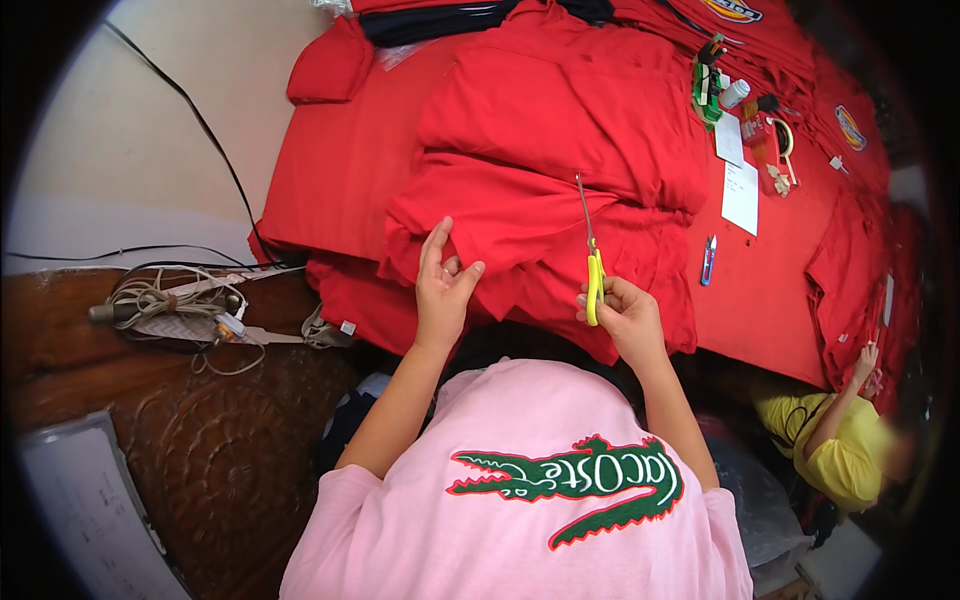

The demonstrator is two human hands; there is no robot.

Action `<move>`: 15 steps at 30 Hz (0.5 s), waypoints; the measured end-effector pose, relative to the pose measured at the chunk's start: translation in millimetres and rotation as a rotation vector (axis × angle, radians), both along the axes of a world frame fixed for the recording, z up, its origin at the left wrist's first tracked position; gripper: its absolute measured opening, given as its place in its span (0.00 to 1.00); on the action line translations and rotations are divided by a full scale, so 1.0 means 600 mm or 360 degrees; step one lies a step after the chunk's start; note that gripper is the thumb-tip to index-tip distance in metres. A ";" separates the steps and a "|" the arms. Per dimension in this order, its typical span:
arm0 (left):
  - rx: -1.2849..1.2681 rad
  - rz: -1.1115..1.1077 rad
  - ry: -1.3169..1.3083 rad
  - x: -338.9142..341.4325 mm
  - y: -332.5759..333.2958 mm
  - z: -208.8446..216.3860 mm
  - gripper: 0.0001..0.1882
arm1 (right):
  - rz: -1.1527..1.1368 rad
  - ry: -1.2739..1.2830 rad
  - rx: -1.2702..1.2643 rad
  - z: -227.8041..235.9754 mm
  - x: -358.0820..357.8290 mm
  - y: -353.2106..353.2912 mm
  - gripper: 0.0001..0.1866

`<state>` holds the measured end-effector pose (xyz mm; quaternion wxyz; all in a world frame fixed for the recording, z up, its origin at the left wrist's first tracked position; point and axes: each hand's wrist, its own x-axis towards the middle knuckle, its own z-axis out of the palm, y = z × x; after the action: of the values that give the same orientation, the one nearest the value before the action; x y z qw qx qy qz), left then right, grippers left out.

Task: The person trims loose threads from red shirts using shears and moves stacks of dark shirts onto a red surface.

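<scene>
Yellow-handled scissors (pixel 593 270) are in my right hand (pixel 627 318), which is closed around the handle loops. Their metal blades look closed together and point away from me over red garments. My left hand (pixel 447 290) is at the near edge of a folded red garment (pixel 490 215), its fingers apart and the thumb raised. Whether its fingertips touch the cloth I cannot tell. Beyond lies a larger pile of red garments (pixel 560 110), and more red cloth hangs over the table's near edge.
On the red-covered table (pixel 755 300) to the right lie blue thread snips (pixel 709 260), paper slips (pixel 740 198) and a tape roll (pixel 783 138). A coiled cable (pixel 170 305) sits at the left. A co-worker in yellow (pixel 845 450) handles red cloth at the far right.
</scene>
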<state>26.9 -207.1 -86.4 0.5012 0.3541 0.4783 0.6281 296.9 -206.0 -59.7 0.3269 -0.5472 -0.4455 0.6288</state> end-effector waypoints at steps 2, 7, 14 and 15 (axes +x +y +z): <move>-0.0080 0.0012 -0.0195 0.001 0.008 0.004 0.32 | -0.0007 0.0025 0.0013 0.009 -0.008 -0.011 0.11; -0.0453 -0.0198 -0.0410 -0.016 -0.004 -0.017 0.31 | 0.0146 -0.0180 0.0095 0.005 0.001 -0.038 0.13; -0.0384 -0.0295 -0.0474 0.016 -0.006 0.027 0.33 | 0.0354 -0.0761 0.0421 0.009 0.016 -0.057 0.20; -0.0333 -0.0301 -0.0389 0.018 -0.006 0.027 0.34 | 0.0389 -0.0845 0.0522 0.021 0.016 -0.055 0.21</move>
<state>37.4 -210.8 -70.0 0.6465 0.2645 0.4412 0.5634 306.3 -239.3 -46.9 0.2054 -0.5744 -0.6726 0.4188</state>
